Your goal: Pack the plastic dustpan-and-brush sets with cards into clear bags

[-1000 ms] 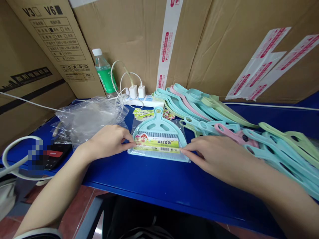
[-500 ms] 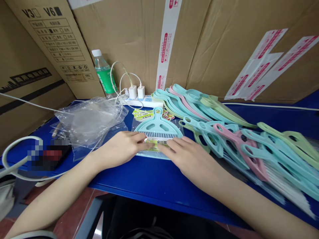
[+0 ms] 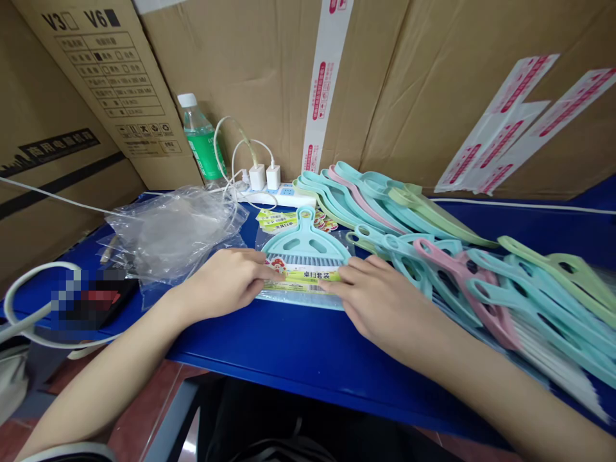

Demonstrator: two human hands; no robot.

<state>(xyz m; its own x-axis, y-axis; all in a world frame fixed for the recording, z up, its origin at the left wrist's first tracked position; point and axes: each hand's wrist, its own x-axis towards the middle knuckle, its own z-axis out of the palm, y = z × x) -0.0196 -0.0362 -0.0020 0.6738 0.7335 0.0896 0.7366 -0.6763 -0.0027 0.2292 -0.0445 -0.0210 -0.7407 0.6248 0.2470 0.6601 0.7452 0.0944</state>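
A light-blue dustpan (image 3: 308, 226) with a grey-bristled brush (image 3: 312, 260) lies flat in a clear plastic bag (image 3: 289, 297), handle pointing away from me. Across its lower part is a yellow and white label (image 3: 315, 275) with a small red cartoon figure. My left hand (image 3: 228, 282) is at the bag's left side, one finger stretched onto the label and the others curled. At the right side, my right hand (image 3: 380, 298) has its fingers bent over the bag's edge, one digit resting on the label. The undersides of both hands are hidden.
Clear plastic bags (image 3: 178, 231) are heaped left. Several dustpans (image 3: 380, 199) stand nested behind, with loose brushes (image 3: 486, 289) spread right. Spare labels (image 3: 276, 221), a power strip (image 3: 283, 196) with white chargers, and a green-labelled bottle (image 3: 205, 144) sit near the cardboard wall (image 3: 269, 77).
Both hands have slid outward, the left one leftward and the right one rightward, uncovering more of the label. The bagged set stays in nearly the same place.
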